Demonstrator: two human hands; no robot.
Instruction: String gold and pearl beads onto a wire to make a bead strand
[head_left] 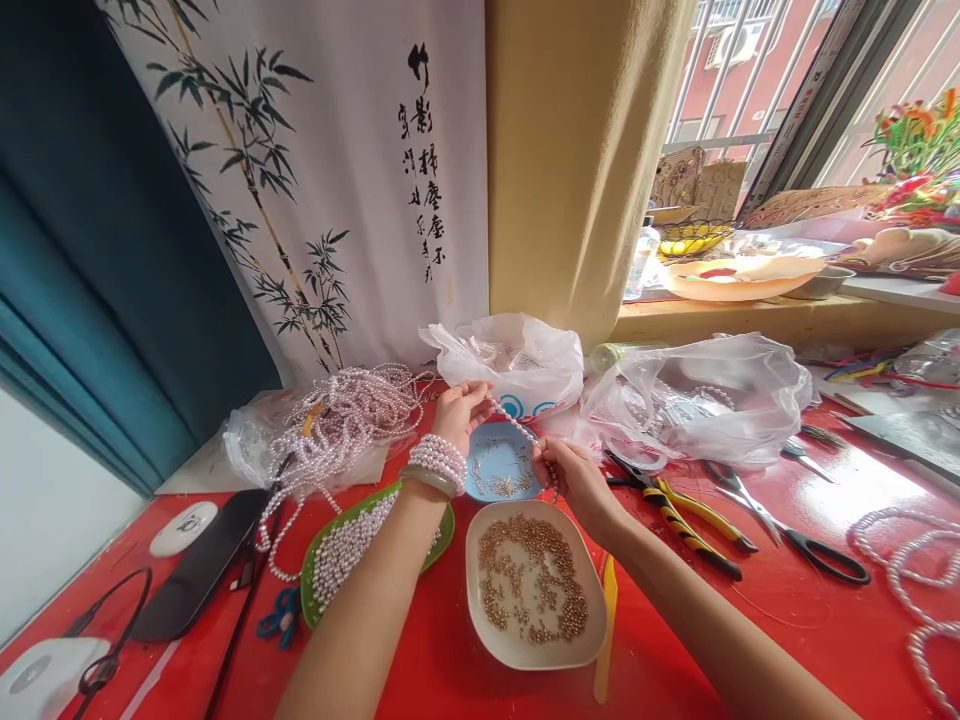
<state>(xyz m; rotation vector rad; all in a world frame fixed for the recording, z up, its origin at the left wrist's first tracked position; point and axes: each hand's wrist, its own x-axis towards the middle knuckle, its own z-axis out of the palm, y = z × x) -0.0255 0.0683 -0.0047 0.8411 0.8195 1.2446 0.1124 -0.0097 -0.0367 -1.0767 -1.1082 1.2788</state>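
A strand of beads (pixel 513 418) stretches slantwise between my two hands, above a blue tray (pixel 474 482) holding small metallic pieces. My left hand (pixel 460 412) pinches its upper end, and pearl bracelets (pixel 438 458) circle that wrist. Lower and to the right, my right hand (pixel 573 474) is closed on the other part of the strand, whose tail hangs below the fingers. Nearest below is a cream tray (pixel 536 655) of gold beads (pixel 566 600). Left of it, a green tray (pixel 442 545) of white pearl beads (pixel 349 555) lies partly behind my left forearm.
Pearl strands (pixel 352 405) are heaped at the back left. Plastic bags (pixel 525 345) stand behind the trays. Yellow-black pliers (pixel 697 515) and scissors (pixel 806 545) lie to the right, near more pearl strands (pixel 911 570). A dark flat device (pixel 199 570) and cables are on the left.
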